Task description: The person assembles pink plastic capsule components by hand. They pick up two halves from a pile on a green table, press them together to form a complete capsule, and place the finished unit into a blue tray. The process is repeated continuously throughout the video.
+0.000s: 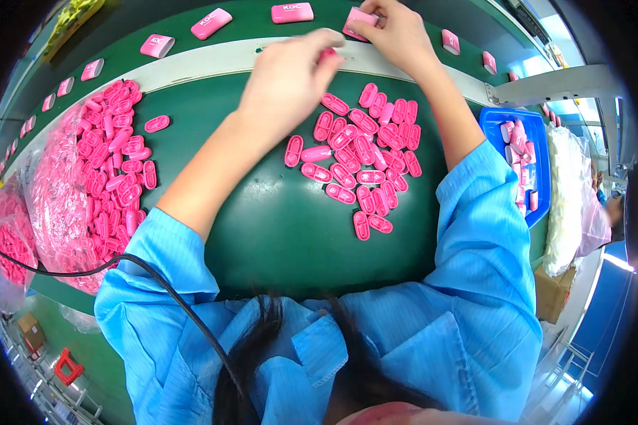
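The pink case (356, 24) is up at the far side, right where the green belt (252, 21) meets the white rail (191, 69). The right hand (391, 32) has it pinched between thumb and fingers. The left hand (290, 74) is just to the left of it, over the rail, and pretty blurry; there's a bit of pink by its fingertips, but I can't tell if it's gripping something.

More pink cases (292, 13) sit spaced out along the belt on both sides. Nearer the body, a loose bunch of pink caps (364, 150) is spread on the green table (283, 234), between the forearms, most of them hollow side up. Way over left there's a much bigger heap (117, 170) of the same caps, spilling from a clear bag (55, 177). On the right, a blue bin (537, 152) holds some cases. Oh, and a black cable (169, 287) runs across the left sleeve (156, 258).
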### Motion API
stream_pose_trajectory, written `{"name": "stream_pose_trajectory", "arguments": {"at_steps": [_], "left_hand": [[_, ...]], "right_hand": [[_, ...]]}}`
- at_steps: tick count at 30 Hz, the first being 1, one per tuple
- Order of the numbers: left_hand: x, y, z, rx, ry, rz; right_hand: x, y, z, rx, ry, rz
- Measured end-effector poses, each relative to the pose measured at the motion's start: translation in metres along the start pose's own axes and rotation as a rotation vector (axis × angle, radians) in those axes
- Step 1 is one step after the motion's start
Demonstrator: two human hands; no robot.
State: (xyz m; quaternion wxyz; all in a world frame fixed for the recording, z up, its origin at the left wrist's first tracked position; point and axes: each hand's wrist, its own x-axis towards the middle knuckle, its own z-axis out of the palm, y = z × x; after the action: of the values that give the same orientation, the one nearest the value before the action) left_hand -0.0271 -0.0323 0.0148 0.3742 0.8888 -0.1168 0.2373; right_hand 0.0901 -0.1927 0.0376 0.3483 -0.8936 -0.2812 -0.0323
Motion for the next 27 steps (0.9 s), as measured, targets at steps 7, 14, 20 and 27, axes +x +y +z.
{"name": "stream_pose_trajectory", "arguments": {"at_steps": [7,14,20,27], "left_hand": [[0.004,-0.024,-0.007,-0.823,-0.058,-0.422],[0.005,-0.024,-0.01,-0.831,-0.024,-0.484],[0.005,-0.023,-0.016,-0.68,-0.093,-0.482],[0.002,-0.018,-0.021,-0.425,-0.109,-0.376]], "right_hand": [[-0.031,-0.001,0.008,0.777,-0.209,0.134],[-0.037,0.002,0.015,0.949,-0.253,0.181],[-0.041,-0.004,0.015,1.091,-0.241,0.146],[-0.038,-0.008,0.009,0.919,-0.242,0.13]]}}
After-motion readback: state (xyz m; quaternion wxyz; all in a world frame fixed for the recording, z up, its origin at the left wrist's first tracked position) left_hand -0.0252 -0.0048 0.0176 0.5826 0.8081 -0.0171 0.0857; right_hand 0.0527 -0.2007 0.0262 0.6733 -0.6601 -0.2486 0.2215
